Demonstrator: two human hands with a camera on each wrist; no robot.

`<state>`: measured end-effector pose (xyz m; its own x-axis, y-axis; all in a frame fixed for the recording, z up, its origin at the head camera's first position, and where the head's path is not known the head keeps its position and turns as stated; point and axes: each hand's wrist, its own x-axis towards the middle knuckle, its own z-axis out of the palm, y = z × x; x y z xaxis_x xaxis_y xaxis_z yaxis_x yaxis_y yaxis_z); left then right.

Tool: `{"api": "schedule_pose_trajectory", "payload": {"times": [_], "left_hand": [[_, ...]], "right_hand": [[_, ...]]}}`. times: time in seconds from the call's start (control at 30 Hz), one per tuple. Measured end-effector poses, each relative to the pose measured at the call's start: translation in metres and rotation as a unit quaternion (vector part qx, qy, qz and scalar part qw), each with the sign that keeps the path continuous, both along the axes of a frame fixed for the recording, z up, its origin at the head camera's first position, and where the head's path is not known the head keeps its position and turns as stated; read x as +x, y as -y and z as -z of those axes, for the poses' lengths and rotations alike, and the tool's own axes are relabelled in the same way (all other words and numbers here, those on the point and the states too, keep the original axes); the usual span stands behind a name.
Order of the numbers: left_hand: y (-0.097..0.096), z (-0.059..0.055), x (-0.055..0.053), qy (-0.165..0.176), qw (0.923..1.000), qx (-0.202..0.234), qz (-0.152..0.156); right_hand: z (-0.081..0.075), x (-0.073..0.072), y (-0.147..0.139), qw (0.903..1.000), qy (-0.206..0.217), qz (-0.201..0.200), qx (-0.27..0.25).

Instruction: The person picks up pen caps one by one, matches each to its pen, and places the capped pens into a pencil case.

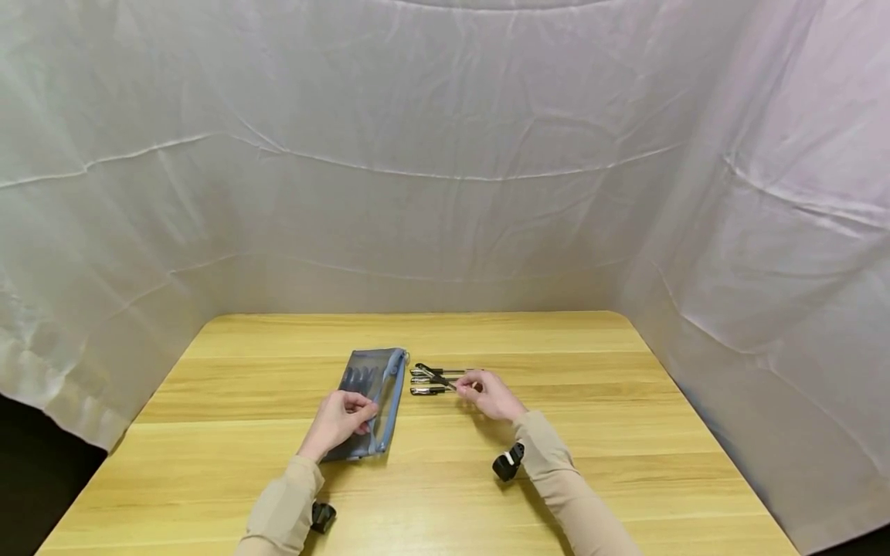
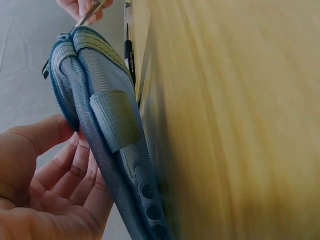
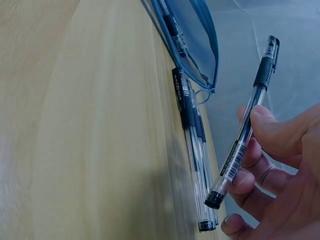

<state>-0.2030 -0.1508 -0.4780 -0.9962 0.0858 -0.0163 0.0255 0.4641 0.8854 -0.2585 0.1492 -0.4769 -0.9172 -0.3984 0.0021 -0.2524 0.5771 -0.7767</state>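
Observation:
A blue zip pencil case (image 1: 395,401) lies on the table with its zip side gaping. My left hand (image 1: 339,419) pinches the edge of its opening between thumb and fingers. Through the case's side, dark rounded shapes show, and in the right wrist view a pen (image 3: 172,30) is visible inside. My right hand (image 1: 490,394) holds a clear-barrelled pen (image 3: 246,125) with a black grip between thumb and fingers, its capped end tilted toward the case. Beneath it, three similar pens (image 1: 426,391) lie side by side on the table, right of the case.
The wooden table (image 1: 556,479) has pale cloth (image 1: 445,224) hanging behind it and along both sides. A black wrist camera (image 1: 507,463) sits on the right sleeve, another camera (image 1: 323,517) on the left.

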Motion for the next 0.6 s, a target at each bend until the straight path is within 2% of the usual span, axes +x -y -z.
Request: {"api": "schedule_pose_trajectory", "payload": {"times": [0.3,0.43,0.6], "left_hand": [[0.0008,0.0006,-0.0004,-0.002,1.0,0.004,0.004],[0.0015,0.0005,-0.0006,-0.004,1.0,0.003,0.008],[0.0015,0.0005,-0.0006,-0.003,1.0,0.003,0.008]], "right_hand": [[0.0011,-0.0015,0.0022,0.9996,0.001,-0.018,-0.023],[0.0018,-0.0027,0.0057,0.9967,0.037,-0.032,-0.065],[0.0019,-0.0028,0.0097,0.9868,0.081,-0.051,-0.131]]}}
